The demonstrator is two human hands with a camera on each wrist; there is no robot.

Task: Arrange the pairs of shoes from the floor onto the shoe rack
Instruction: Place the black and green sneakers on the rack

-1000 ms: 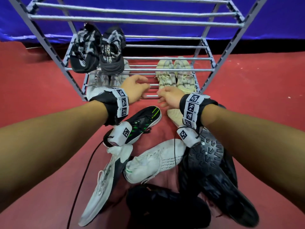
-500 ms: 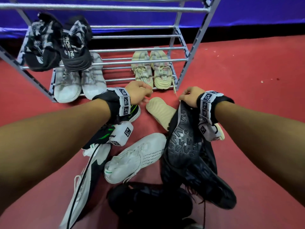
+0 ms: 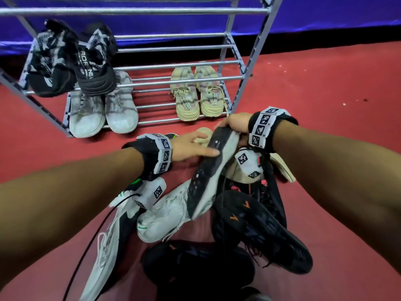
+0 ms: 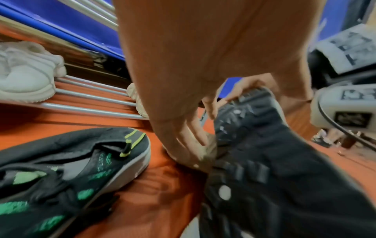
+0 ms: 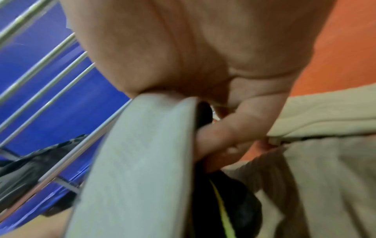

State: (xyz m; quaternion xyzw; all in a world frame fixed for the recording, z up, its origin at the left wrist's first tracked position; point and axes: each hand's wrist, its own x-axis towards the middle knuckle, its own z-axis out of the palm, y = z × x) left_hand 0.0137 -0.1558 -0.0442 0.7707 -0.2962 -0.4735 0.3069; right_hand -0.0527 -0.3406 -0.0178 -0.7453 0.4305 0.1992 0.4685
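My right hand point(image 3: 233, 126) point(image 5: 223, 133) grips one end of a black shoe point(image 3: 208, 170) point(image 5: 132, 161) with a pale grey midsole, held sole-up over the pile. My left hand point(image 3: 193, 146) point(image 4: 183, 136) reaches across with straight fingers that touch that sole point(image 4: 264, 161). A similar black shoe with green marks point(image 4: 71, 169) lies on the red floor, mostly hidden under my left wrist in the head view. The grey metal rack point(image 3: 173, 78) stands just beyond. It holds a black-and-white pair point(image 3: 73, 61) on a higher tier, and a grey pair point(image 3: 104, 109) and a beige pair point(image 3: 197, 94) on the bottom tier.
More shoes lie on the floor in front of the rack: a beige shoe point(image 3: 204, 135) between my hands, a white shoe point(image 3: 165, 216), a long white one point(image 3: 106, 257), and black shoes point(image 3: 260, 231) nearest me. A black cable point(image 3: 91, 246) trails from my left wrist. Red floor stretches right of the rack.
My right hand has taken hold of the black shoe, lifted it sole-up and swung it leftward. My left hand has moved right from the rack front onto its sole.
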